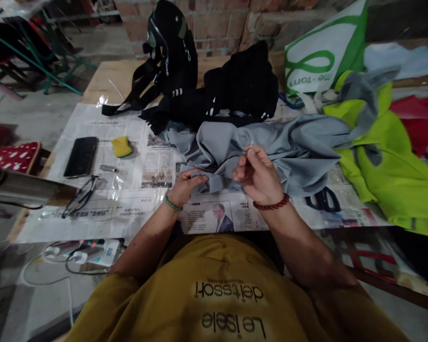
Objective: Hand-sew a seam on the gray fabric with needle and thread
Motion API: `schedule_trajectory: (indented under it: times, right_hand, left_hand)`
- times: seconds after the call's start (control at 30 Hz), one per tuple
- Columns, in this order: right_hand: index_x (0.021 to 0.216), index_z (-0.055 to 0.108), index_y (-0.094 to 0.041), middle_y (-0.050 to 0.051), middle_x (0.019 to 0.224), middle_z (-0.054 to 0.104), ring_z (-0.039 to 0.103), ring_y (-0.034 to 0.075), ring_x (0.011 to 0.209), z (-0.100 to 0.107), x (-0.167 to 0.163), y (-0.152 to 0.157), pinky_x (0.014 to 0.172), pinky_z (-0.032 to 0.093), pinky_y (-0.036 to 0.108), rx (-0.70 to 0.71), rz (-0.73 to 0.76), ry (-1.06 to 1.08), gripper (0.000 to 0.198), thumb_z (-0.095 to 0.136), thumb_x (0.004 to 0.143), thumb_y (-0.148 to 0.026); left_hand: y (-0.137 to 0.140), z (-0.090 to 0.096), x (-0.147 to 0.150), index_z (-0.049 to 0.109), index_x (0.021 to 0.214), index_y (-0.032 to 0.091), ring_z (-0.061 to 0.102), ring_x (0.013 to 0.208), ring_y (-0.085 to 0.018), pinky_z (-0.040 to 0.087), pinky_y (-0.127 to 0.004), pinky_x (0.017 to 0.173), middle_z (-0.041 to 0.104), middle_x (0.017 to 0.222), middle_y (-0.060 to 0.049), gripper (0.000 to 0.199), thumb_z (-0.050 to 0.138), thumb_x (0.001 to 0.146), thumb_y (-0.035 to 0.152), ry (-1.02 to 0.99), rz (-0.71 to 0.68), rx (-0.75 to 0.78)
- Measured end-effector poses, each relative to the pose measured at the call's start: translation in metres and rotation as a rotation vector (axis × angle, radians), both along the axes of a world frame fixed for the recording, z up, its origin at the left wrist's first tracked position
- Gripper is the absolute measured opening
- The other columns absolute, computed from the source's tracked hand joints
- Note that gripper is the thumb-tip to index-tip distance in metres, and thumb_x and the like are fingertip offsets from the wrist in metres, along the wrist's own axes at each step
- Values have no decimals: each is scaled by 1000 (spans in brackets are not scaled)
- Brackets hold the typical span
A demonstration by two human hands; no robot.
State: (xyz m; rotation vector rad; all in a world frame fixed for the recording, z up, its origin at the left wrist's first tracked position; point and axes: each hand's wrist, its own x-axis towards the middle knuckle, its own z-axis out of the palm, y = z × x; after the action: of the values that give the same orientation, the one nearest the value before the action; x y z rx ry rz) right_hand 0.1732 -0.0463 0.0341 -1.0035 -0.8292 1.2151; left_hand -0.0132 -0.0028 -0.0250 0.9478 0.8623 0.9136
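A crumpled grey cloth lies across the newspaper in front of me. My left hand pinches its near edge between thumb and fingers. Just to the right, my right hand is raised over the cloth, its thumb and forefinger closed on a needle. Only a short, bright tip of the needle shows above the fingertips; any thread on it is too fine to make out. Dark-handled scissors lie right of my right hand, partly under the cloth.
Newspaper under clear plastic covers the table. A phone, a yellow sponge and glasses lie left, near a metal lamp-like tube. Behind are a black bag and black clothing; right, a neon-yellow garment and a green-white bag.
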Motion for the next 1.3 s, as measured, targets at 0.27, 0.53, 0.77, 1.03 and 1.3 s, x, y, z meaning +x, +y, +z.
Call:
schedule_trajectory:
  times: [0.27, 0.53, 0.77, 1.03, 1.3]
  right_hand:
    - [91, 56, -29, -7, 68, 56, 53, 8, 51, 5, 38, -2, 56, 52, 26, 113, -137, 9, 14, 62, 86, -40]
    - [88, 61, -33, -6, 65, 52, 51, 10, 53, 15, 59, -5, 59, 48, 28, 243, -166, 97, 6, 64, 85, -36]
    - [90, 57, -37, -3, 69, 52, 55, 16, 61, 22, 79, -7, 64, 45, 34, 201, -312, -149, 7, 52, 91, -41]
    - [86, 57, -32, -6, 62, 53, 47, 12, 53, 35, 79, -8, 59, 42, 30, 223, -311, 59, 14, 70, 81, -36]
    - [93, 52, -25, -10, 47, 51, 45, 9, 33, -9, 2, -37, 35, 32, 21, -139, 90, -56, 27, 63, 82, -47]
  left_hand:
    - [-1, 7, -1, 69, 69, 18, 53, 50, -9, 44, -22, 48, 61, 58, 4, 19, 79, 54, 22, 24, 10, -36]
    - [0, 7, -1, 67, 69, 17, 53, 50, -9, 44, -23, 49, 60, 58, 4, 21, 80, 53, 24, 12, 10, -45]
    - [1, 7, 0, 68, 68, 17, 52, 51, -9, 42, -23, 49, 59, 58, 4, 22, 81, 52, 24, 17, 15, -46]
    - [1, 7, -1, 68, 66, 17, 52, 53, -9, 42, -22, 51, 59, 58, 4, 21, 81, 51, 25, 35, 28, -28]
    - [0, 6, -1, 69, 68, 17, 55, 59, -10, 45, -23, 57, 60, 60, 4, 19, 81, 55, 26, 59, 35, 41]
